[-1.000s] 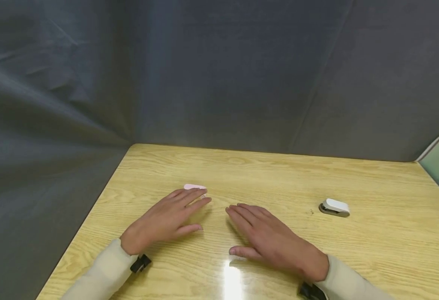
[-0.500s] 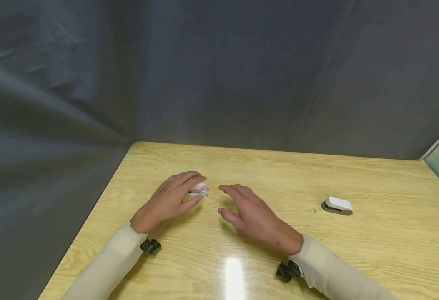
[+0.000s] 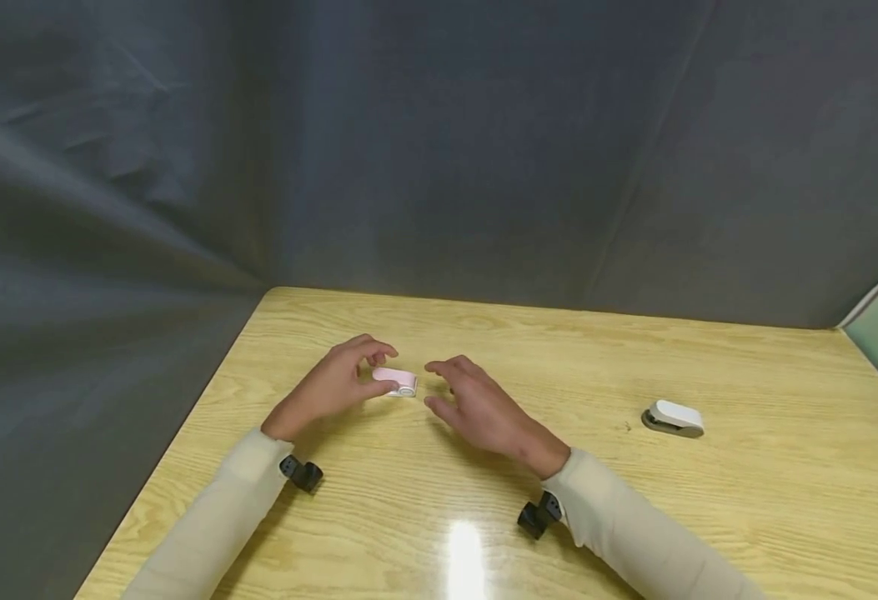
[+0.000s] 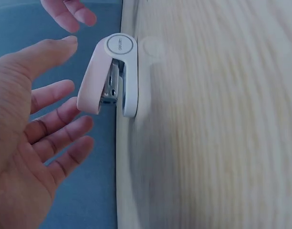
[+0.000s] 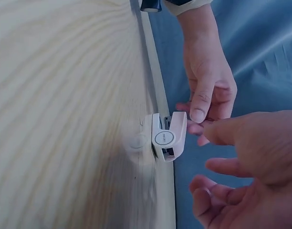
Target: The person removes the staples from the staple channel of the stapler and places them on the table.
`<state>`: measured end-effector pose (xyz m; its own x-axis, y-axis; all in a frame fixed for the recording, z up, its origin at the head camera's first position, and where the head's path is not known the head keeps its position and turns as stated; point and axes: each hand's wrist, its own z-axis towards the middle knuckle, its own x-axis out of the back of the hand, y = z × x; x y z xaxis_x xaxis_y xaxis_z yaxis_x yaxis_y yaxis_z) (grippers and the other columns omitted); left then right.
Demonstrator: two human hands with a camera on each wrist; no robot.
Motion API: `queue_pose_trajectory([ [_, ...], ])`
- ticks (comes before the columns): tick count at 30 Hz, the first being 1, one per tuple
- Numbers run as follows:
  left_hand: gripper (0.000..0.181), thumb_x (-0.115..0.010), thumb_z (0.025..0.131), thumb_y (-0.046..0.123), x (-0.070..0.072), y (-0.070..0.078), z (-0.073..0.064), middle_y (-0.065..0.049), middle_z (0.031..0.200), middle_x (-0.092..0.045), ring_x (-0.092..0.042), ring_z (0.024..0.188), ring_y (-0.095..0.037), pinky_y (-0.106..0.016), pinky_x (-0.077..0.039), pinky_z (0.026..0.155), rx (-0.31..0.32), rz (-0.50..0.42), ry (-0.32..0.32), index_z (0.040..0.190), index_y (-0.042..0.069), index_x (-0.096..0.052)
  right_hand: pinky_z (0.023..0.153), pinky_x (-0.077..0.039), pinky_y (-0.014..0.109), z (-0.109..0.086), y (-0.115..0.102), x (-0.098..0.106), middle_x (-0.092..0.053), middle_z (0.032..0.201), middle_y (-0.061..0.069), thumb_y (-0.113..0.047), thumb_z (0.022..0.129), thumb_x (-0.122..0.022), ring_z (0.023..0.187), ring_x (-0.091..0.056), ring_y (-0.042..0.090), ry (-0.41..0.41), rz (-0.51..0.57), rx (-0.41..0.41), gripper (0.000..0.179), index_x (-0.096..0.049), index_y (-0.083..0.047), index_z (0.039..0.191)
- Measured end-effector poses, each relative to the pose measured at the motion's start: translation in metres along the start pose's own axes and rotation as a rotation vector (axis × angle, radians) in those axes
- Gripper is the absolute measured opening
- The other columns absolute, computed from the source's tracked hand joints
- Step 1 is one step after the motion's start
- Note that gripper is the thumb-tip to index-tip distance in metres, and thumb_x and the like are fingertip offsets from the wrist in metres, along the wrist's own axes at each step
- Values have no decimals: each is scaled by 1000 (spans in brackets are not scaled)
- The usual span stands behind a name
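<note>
A small pink-and-white stapler (image 3: 401,377) lies on the wooden table between the two hands. My left hand (image 3: 326,385) is at its left side, thumb and fingers loosely bent around its near end. In the left wrist view, a gap shows between the thumb and the stapler (image 4: 130,81), while the fingers are spread behind it; whether a fingertip touches it I cannot tell. To the right hovers my right hand (image 3: 484,410), thumb and fingers parted and holding nothing. In the right wrist view, its fingers are relaxed beside the stapler (image 5: 178,133).
A second stapler, white on a dark grey base (image 3: 674,418), stands further right on the table (image 3: 559,350). Small dark specks (image 3: 625,427) lie just left of it. A dark curtain (image 3: 446,150) rises behind the table and along its left side.
Both hands have moved forward and closer to the pink stapler. The left hand, which partly covered it, now leaves its top in sight. The right hand has shifted left; the white stapler stays put.
</note>
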<state>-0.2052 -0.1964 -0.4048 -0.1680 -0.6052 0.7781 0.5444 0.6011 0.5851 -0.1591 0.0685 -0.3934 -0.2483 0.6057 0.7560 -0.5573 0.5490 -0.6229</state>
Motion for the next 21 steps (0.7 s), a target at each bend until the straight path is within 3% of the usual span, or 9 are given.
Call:
queue_pose_trajectory([
  [7, 39, -86, 87, 22, 0, -8, 2, 2, 100, -60, -57, 92, -20, -38, -51, 79, 31, -52, -42, 119, 7, -71, 83, -49, 44, 15, -3, -11, -52, 126, 21, -19, 104, -65, 102, -52, 28, -25, 24, -117, 48, -53, 4, 144],
  [11, 34, -86, 88, 20, 1, -11, -1, 3, 102, -62, -56, 88, -16, -36, -50, 77, 51, -31, -78, 117, 10, -72, 83, -49, 41, 24, -7, -20, -49, 130, 20, -20, 105, -64, 104, -51, 27, -46, 0, -155, 48, -52, 3, 145],
  [21, 21, -83, 87, 6, -2, -13, 3, 3, 97, -67, -61, 86, -13, -36, -53, 79, 27, 27, -103, 107, 6, -75, 84, -47, 40, 44, -10, -32, -54, 122, 18, -16, 105, -62, 108, -50, 30, -74, -85, -116, 33, -59, -1, 135],
])
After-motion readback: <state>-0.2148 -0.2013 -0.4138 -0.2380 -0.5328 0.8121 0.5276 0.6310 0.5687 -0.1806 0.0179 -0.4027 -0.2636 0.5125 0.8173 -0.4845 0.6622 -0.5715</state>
